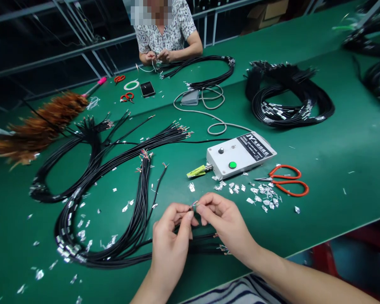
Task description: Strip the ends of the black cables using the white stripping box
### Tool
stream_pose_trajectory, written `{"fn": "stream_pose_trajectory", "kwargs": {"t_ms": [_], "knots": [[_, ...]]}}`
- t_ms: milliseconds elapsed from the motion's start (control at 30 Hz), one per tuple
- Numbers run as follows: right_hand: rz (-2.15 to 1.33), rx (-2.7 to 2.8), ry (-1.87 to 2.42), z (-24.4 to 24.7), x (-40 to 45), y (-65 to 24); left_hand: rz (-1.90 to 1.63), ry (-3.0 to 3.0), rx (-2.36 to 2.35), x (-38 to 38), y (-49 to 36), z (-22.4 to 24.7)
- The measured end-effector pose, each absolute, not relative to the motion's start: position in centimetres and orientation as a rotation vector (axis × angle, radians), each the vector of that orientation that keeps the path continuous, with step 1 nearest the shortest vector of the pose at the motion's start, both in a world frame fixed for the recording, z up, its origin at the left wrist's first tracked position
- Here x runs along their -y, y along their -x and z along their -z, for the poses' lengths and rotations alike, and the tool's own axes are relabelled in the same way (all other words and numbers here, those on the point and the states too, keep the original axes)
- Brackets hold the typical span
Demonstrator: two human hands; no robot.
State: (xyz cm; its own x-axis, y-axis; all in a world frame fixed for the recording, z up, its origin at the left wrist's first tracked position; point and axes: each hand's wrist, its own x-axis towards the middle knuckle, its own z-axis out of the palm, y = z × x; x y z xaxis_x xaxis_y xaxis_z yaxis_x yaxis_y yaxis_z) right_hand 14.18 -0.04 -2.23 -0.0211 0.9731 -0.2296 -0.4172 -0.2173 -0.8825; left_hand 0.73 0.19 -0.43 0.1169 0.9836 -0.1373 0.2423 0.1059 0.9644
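Observation:
Between finger and thumb, my left hand (174, 234) pinches the end of a black cable, much of it hidden behind the fingers. Thin coloured wires (194, 204) stick out of that end. My right hand (223, 219) pinches the wires from the other side, so the fingertips of both hands nearly meet. Below and left of my hands lies a looped bundle of black cables (95, 185), its ends stripped and its bend flecked with silver foil. Beyond my right hand sits a white box-shaped machine (224, 156) with a green button and a yellow-green tip.
Orange-handled scissors (288, 182) and foil scraps (266, 196) lie right of my hands. More coiled black cables (291, 114) rest farther back. A grey cord joins a pedal (190, 98) to the machine. Across the green table (335, 169), a co-worker (166, 40) handles wires. A brown feather duster (44, 124) lies left.

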Motion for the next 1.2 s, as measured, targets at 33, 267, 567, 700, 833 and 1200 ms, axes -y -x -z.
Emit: {"fn": "stream_pose_trajectory", "kwargs": {"t_ms": [33, 267, 567, 700, 833, 1200], "knots": [[-1.528, 0.738, 1.036, 2.3, 0.1, -14.0, -0.902, -1.32, -1.325, -0.2, -0.7, 0.3], [-1.693, 0.89, 0.988, 2.2, -0.9, -15.5, -0.902, -1.337, -1.255, -0.8, -0.4, -0.3], [-1.031, 1.677, 1.176, -0.9, -1.4, -18.7, -0.977, -2.358, -1.372, 0.0, -0.4, -0.3], [-0.438, 2.058, 1.206, -1.8, -0.8, -18.5, -0.953, -2.543, -1.451, 0.2, -0.8, -0.1], [-0.033, 2.18, 1.191, -1.5, -0.4, -17.8, -0.969, -2.433, -1.503, 0.3, -1.0, 0.1], [-0.789, 1.525, 1.263, 1.6, 0.0, -15.1, -0.983, -1.436, -1.408, -0.4, -1.0, -0.1]]}}
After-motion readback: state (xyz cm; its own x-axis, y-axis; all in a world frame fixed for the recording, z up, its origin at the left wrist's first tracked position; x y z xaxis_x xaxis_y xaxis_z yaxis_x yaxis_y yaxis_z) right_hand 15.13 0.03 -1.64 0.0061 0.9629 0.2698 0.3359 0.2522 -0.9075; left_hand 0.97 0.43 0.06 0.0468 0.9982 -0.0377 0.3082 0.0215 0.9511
